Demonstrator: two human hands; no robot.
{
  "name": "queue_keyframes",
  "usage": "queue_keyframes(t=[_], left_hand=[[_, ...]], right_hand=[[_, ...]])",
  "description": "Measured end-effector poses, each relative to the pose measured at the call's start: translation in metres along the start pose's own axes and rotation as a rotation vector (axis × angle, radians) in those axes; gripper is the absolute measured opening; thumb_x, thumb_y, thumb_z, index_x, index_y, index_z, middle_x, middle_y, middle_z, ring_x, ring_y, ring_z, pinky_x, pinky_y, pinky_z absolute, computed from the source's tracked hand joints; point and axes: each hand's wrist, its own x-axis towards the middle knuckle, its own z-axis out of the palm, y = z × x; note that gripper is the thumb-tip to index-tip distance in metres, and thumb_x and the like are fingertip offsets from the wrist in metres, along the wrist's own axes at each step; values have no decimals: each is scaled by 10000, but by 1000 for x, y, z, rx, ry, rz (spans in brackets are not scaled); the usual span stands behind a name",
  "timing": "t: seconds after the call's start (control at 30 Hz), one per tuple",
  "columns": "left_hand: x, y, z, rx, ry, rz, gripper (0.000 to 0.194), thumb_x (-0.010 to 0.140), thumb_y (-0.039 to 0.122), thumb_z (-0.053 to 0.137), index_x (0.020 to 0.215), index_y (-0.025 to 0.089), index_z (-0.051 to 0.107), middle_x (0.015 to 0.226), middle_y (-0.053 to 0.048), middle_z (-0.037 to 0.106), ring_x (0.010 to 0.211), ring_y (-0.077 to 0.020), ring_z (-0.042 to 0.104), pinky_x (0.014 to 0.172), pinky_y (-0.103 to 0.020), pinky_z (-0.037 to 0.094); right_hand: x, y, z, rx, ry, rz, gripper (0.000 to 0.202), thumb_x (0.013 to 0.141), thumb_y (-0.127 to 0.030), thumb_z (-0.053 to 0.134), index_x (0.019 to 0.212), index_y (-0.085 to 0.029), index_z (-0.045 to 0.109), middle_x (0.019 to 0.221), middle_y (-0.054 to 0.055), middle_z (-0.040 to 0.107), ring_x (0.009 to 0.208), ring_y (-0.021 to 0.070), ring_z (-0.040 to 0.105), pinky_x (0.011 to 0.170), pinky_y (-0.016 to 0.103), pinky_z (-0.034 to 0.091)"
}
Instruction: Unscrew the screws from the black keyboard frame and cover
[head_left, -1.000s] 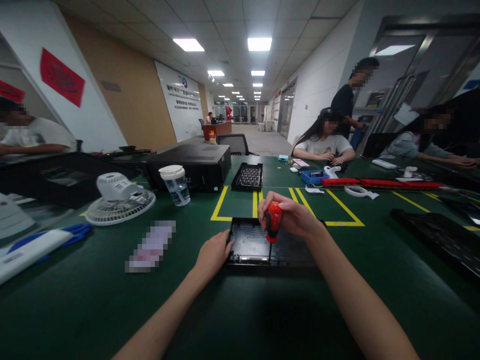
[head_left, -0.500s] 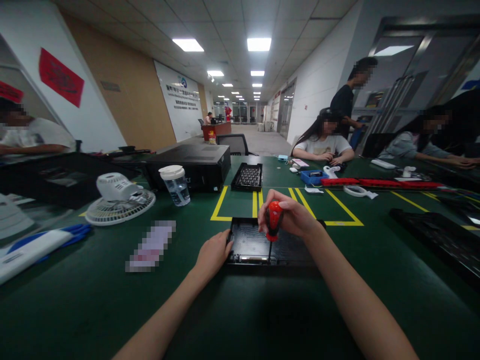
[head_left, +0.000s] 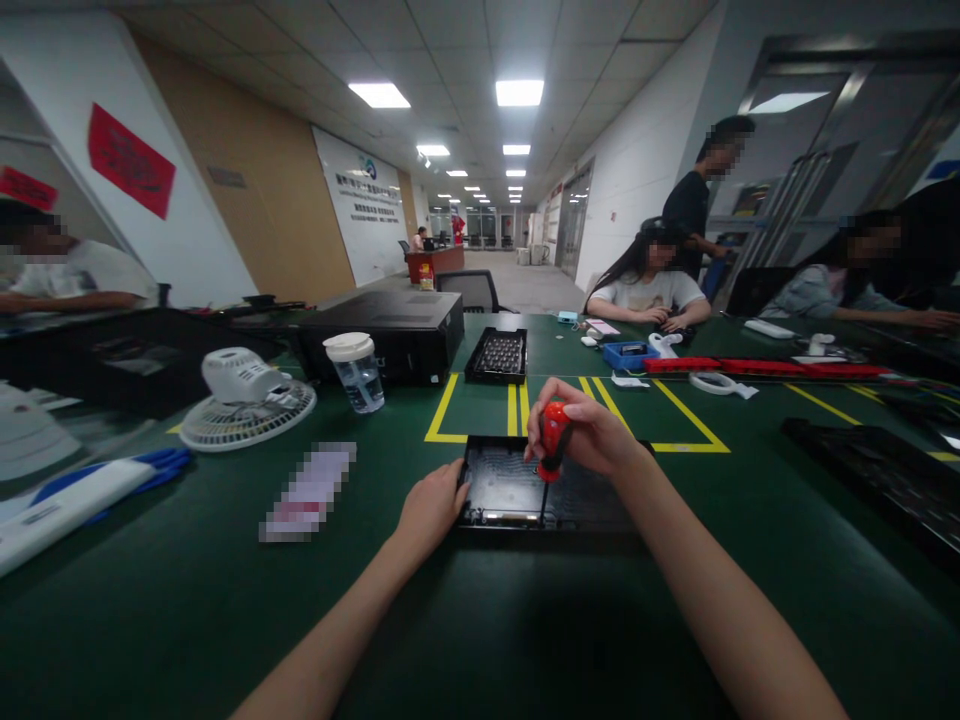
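Note:
A flat black panel [head_left: 504, 480] with a raised rim lies on the green table in front of me. My left hand [head_left: 433, 503] grips its left edge, thumb over the rim and the other fingers largely hidden. In my right hand [head_left: 592, 425] is a screwdriver [head_left: 553, 437] with a red and black handle, held almost upright. Its dark shaft points down to the near part of the panel; whether the tip touches a screw is too small to see. My right hand and forearm cover part of the panel's right side.
Left of the panel are a blurred-out pale purple item [head_left: 309, 492], a lidded water cup [head_left: 358, 375] and a white fan [head_left: 247, 400]. Behind stand a black case [head_left: 382, 335] and a black tray [head_left: 496, 355]. A blue box [head_left: 628, 355] and tape roll [head_left: 712, 384] lie right. Several people are around.
The screwdriver handle has tilted slightly to the right, its tip staying near the same spot on the panel. My left hand keeps its hold. The whole view has shifted a little.

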Motion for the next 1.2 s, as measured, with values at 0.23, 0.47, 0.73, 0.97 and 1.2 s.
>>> queue_keyframes(t=[0.23,0.47,0.73,0.97,1.2], left_hand=[[-2,2,-2,8,-5,9,408,866,324,375,1246,185,430,1168,-102,570,1007,-195,566,834,-281,429],[-2,1,-2,14,-4,2,405,862,323,378,1237,185,440,1158,-100,574,997,-199,566,832,-291,428],[-2,1,-4,8,-9,8,412,861,323,376,1242,178,435,1154,-106,575,999,-202,565,819,-289,435],[-2,-2,0,12,14,23,421,861,326,375,1248,169,430,1159,-103,573,1004,-207,564,841,-299,432],[-2,-3,1,29,19,21,415,864,335,377,1240,170,433,1128,-104,586,992,-200,570,836,-291,433]], right_hand=[[-6,3,2,-22,136,-58,238,765,-270,435,891,-111,560,745,68,613,604,160,580,669,389,485],[-8,2,8,-71,191,-70,197,765,-230,452,872,-116,572,765,77,624,627,164,585,693,403,487],[-11,3,15,-118,234,-59,173,766,-198,464,877,-115,568,776,73,617,653,176,604,685,373,478],[-7,3,21,-94,306,-101,112,750,-194,516,832,-133,563,756,53,609,673,168,594,668,354,487],[-6,9,22,-122,352,-119,81,771,-193,530,836,-157,561,787,37,616,692,153,604,647,308,485]])
